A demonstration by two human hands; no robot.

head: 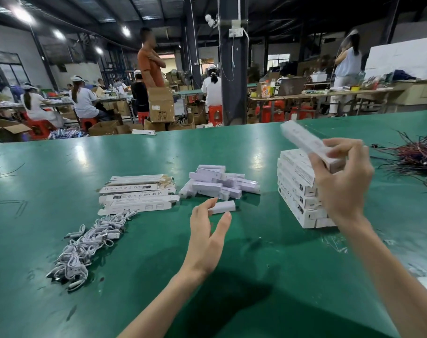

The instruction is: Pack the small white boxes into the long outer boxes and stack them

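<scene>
long outer box, wht, slim, blurred, tilted

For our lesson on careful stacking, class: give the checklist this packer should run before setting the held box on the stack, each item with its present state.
1. Right hand grips long outer box: ok.
2. Its end flaps closed: cannot tell, blurred.
3. Stack standing upright: ok.
4. Held box level over stack: not ok, tilted.
5. Left hand holds next small white box: not ok, fingers open beside it.
6. Flat outer boxes at hand: ok.
</scene>
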